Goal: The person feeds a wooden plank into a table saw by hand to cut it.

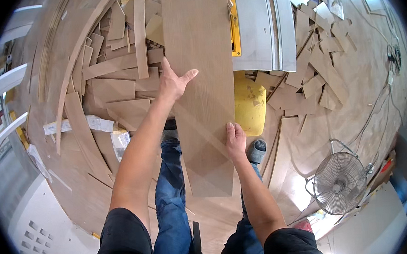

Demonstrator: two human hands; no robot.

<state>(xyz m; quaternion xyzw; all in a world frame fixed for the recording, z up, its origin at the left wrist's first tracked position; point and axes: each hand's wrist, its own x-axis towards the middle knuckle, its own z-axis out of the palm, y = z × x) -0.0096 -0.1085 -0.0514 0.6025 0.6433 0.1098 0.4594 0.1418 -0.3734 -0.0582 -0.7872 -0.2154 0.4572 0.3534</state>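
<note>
A long wood-grain board (204, 108) reaches from the top of the view down between my legs, its near end overhanging the saw table. My left hand (176, 84) is at its left edge, thumb spread over the top face and fingers along the side, partly hidden. Lower down, my right hand (235, 139) grips the right edge, thumb and a finger on top and the other fingers out of sight. To the right of the board lies a grey metal saw table (256, 33) with a yellow insert plate (235, 23).
A yellow rounded panel (250, 107) sits below the saw table. Board offcuts (120, 90) are heaped on the left, with more offcuts (320, 71) on the right. A floor fan (339, 183) stands at lower right, near loose cables (383, 98).
</note>
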